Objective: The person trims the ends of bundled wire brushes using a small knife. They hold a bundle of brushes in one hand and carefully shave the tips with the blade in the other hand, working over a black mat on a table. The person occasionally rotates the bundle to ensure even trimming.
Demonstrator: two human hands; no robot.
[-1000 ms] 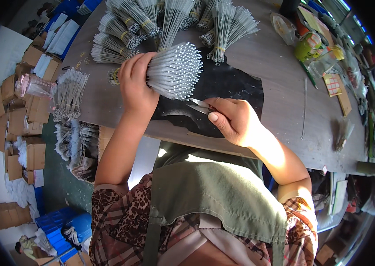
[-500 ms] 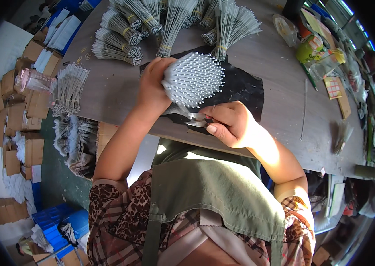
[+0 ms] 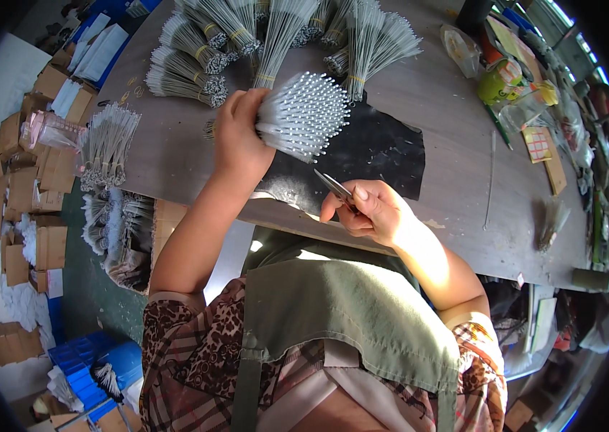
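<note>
My left hand (image 3: 242, 133) is wrapped round a bundle of thin wire brushes (image 3: 304, 115), held tilted with its many white-tipped ends facing me. My fingers hide the rest of the bundle. Below and right of it, my right hand (image 3: 376, 209) grips scissors (image 3: 333, 186). The blades point up and left, almost together, a short way from the bundle's lower edge. Beneath both hands a black sheet (image 3: 383, 151) lies on the table. More tied bundles of the same brushes (image 3: 283, 36) lie along the far side, with yellow bands round them.
Another bundle (image 3: 108, 144) stands at the table's left edge, with more below it. Loose yellow bands (image 3: 131, 90) lie nearby. On the right are plastic bags (image 3: 460, 50), a green package (image 3: 499, 83), a single thin wire (image 3: 491, 180) and general clutter. Cardboard boxes (image 3: 52, 173) are stacked at left.
The bundle and my left hand have shifted slightly left and up. My right hand has drawn the scissors away from the bundle and turned them upward; the blades have come closer together.
</note>
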